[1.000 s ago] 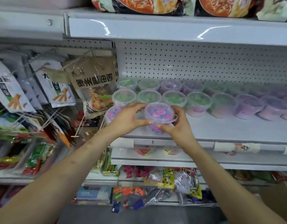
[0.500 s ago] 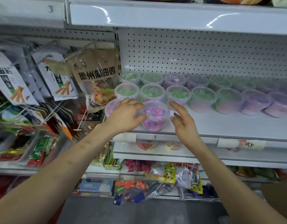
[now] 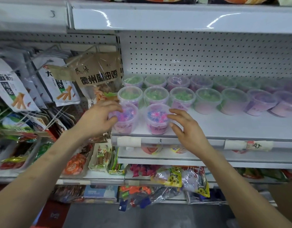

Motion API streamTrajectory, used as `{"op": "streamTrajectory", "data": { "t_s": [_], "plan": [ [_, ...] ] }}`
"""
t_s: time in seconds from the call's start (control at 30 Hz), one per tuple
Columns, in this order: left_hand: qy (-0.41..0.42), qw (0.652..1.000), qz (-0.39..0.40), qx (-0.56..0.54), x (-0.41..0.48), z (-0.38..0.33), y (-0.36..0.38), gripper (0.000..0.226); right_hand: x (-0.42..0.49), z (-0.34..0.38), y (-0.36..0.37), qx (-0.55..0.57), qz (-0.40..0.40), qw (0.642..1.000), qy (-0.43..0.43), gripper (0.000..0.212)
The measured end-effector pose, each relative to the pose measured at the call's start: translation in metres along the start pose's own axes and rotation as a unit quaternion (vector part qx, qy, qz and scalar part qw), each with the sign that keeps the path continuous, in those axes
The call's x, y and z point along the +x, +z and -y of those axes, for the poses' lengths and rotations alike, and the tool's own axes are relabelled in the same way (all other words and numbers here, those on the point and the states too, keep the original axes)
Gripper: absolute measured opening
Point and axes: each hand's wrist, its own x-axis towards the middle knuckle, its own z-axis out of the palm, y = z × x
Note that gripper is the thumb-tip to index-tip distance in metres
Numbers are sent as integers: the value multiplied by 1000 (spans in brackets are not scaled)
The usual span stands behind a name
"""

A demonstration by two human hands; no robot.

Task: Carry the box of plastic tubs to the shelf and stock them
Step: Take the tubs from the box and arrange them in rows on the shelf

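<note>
Two clear plastic tubs with pink and blue pieces stand side by side at the front edge of the white shelf (image 3: 224, 127). My left hand (image 3: 99, 120) curls round the left tub (image 3: 128, 119), fingers over its lid and thumb on its side. The right tub (image 3: 156, 120) stands upright on the shelf. My right hand (image 3: 186, 129) hovers at its right side with fingers spread and relaxed, at most brushing it. Behind them stand rows of similar tubs (image 3: 181, 97) with green or purple contents.
Snack bags (image 3: 99, 79) hang on hooks left of the shelf, close to my left hand. Another shelf board (image 3: 175, 18) overhangs above. Lower shelves hold packets (image 3: 171, 176). A brown cardboard edge (image 3: 283, 195) shows at the lower right.
The tub held in both hands came down onto the shelf front. My right hand let go of it, and my left hand shifted over to the tub on the left.
</note>
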Motion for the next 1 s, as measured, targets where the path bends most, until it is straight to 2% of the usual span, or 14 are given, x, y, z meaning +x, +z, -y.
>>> {"op": "streamTrajectory", "data": {
  "t_s": [0.17, 0.37, 0.57, 0.8, 0.9, 1.0],
  "plan": [
    [31, 997, 66, -9, -6, 17, -6, 52, 9, 1, 5, -3, 26, 999, -29, 30],
    [59, 998, 0, -1, -10, 11, 8, 42, 11, 5, 9, -67, -1, 997, -43, 28],
    [42, 999, 23, -27, -12, 8, 11, 46, 10, 17, 15, -140, -41, 988, -55, 22],
    [25, 998, 14, -58, -15, 10, 17, 46, 13, 23, 19, -156, -46, 985, -47, 20],
    [34, 996, -23, -75, -15, 1, 21, 48, 8, 28, 16, -133, -45, 989, -37, 27],
    [86, 992, -60, -74, -6, -26, 28, 50, -6, 33, 4, -134, -57, 989, -9, 40]
  ]
}}
